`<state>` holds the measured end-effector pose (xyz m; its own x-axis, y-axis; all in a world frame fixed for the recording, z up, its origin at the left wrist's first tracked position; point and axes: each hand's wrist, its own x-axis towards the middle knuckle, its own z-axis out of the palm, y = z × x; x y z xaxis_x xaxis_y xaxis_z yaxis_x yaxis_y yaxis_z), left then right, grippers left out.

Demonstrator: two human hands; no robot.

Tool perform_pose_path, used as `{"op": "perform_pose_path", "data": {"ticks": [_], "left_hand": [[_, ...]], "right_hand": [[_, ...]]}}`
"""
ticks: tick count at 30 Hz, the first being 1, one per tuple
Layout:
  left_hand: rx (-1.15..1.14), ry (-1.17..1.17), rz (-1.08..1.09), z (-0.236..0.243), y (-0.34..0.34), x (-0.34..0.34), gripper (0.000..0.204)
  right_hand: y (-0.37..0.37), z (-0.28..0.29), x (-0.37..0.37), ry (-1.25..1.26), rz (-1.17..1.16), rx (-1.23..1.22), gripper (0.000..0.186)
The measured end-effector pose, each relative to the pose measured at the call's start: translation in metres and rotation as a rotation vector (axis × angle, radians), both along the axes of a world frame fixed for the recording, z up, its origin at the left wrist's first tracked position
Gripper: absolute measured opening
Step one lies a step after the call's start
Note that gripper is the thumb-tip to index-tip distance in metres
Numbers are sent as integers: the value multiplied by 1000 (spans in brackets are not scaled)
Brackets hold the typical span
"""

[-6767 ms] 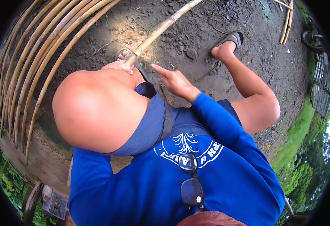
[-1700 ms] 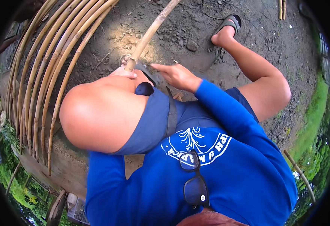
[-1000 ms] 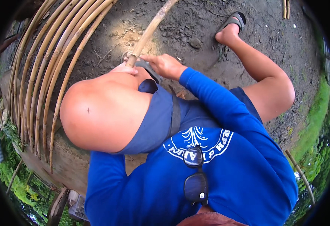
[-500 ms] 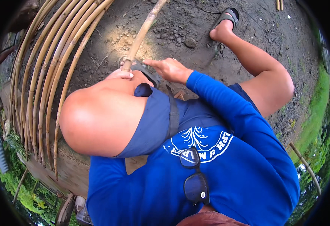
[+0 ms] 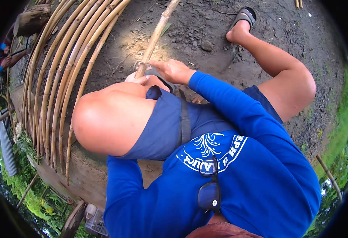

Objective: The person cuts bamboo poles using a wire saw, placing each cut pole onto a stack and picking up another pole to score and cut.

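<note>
A pale bamboo pole [image 5: 158, 33] runs from the top edge down to my feet area, its near end beside my bent left leg. My left hand [image 5: 137, 78] is closed around the pole close to that end, partly hidden behind my knee. From the right, my right hand [image 5: 174, 71] reaches the pole with its index finger pointing along to it and the other fingers curled. A thin greyish edge crosses the pole by its fingertips, too small to name. Under the hands, a dark sandal [image 5: 164, 81] shows on my left foot.
Several long bamboo poles [image 5: 59, 75] lean in a curved row on the left. A log [image 5: 33, 20] and part of another person's arm [image 5: 11, 59] are at the far left. My right foot wears a sandal [image 5: 245, 20] on the stony dirt. Sunglasses [image 5: 209, 194] hang on my blue shirt.
My right hand has moved left, its fingers now against the pole. The whole scene has shifted slightly right in view, and the other person's arm has come into sight.
</note>
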<state>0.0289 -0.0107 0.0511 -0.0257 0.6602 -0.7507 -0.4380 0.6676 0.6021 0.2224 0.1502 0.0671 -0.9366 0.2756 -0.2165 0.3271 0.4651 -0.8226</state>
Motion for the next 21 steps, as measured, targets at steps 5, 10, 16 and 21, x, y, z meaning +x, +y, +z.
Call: {"op": "perform_pose_path", "data": {"ticks": [5, 10, 16, 21], "left_hand": [[-156, 511, -221, -13, 0, -23, 38], [-59, 575, -103, -51, -25, -20, 35], [-191, 994, -296, -61, -5, -14, 47], [-504, 1189, -384, -60, 3, -1, 48]], "right_hand": [[18, 19, 35, -67, -168, -32, 53], [12, 32, 36, -93, -159, -34, 54], [5, 9, 23, -85, -148, -53, 54], [1, -1, 27, -31, -114, 25, 50]]}}
